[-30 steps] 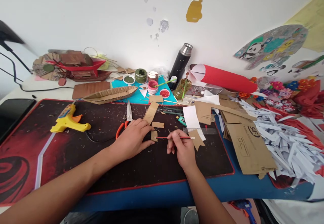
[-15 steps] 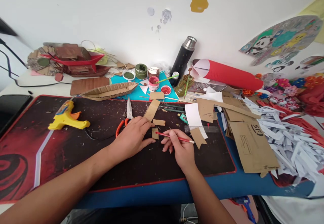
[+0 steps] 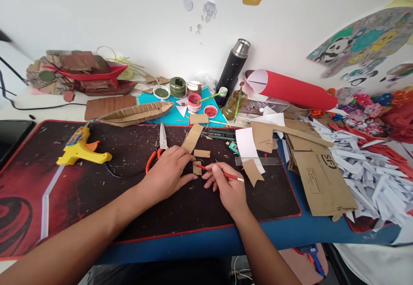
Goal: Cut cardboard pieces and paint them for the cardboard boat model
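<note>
My left hand (image 3: 168, 174) rests on the dark desk mat (image 3: 97, 190) and pins a small cardboard piece (image 3: 196, 168) with its fingertips. My right hand (image 3: 226, 186) grips a thin red pencil (image 3: 222, 174), its tip touching that cardboard piece. Another small cardboard rectangle (image 3: 201, 153) and a longer cardboard strip (image 3: 192, 137) lie just beyond. Orange-handled scissors (image 3: 160, 147) lie by my left hand.
A yellow glue gun (image 3: 82, 149) lies at the left of the mat. Paint jars (image 3: 194, 102), a black flask (image 3: 232, 73) and a red paper roll (image 3: 290, 91) stand at the back. Cardboard sheets (image 3: 322, 182), a clear ruler (image 3: 258, 161) and white paper strips (image 3: 371, 169) fill the right.
The pencil has tilted so that its tip came down onto the small cardboard piece. My left hand stays on the piece. The camera shifted slightly.
</note>
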A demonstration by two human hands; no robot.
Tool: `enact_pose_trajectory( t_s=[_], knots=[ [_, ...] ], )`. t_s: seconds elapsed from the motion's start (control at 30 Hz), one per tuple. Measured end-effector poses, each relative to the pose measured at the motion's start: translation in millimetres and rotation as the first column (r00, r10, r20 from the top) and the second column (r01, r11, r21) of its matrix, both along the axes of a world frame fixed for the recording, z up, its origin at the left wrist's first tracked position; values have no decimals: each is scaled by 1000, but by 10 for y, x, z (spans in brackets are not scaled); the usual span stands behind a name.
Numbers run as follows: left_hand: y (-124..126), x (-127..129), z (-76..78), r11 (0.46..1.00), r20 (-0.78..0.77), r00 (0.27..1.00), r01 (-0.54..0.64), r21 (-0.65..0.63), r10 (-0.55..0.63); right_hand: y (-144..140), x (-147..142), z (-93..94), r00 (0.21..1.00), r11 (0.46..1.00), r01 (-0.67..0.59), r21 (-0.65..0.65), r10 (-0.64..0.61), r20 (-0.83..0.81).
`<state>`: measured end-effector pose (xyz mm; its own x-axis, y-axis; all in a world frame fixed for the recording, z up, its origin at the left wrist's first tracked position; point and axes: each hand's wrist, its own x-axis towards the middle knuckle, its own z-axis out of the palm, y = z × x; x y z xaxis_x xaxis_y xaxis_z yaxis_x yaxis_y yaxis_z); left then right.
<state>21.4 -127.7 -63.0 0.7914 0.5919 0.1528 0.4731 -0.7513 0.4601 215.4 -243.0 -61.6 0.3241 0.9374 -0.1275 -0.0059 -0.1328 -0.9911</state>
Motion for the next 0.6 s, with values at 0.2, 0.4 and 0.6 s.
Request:
enact_pose_trajectory(
  t_s=[0.2,0.4,0.6],
  knots=[
    [0,-5,3,1000,4,1000,6,-3,-6,0,2,-6,1000,1000,-20,-9,21,7],
    [2,-3,-8,1000,-4,1000,6,-1,-6,-1,7,-18,1000,1000,-23,-12,23,17],
    [-3,2,-6,1000,-4,1000,2,4,-2,-2,9,-27,1000,1000,-21,8,20,16]
  ],
)
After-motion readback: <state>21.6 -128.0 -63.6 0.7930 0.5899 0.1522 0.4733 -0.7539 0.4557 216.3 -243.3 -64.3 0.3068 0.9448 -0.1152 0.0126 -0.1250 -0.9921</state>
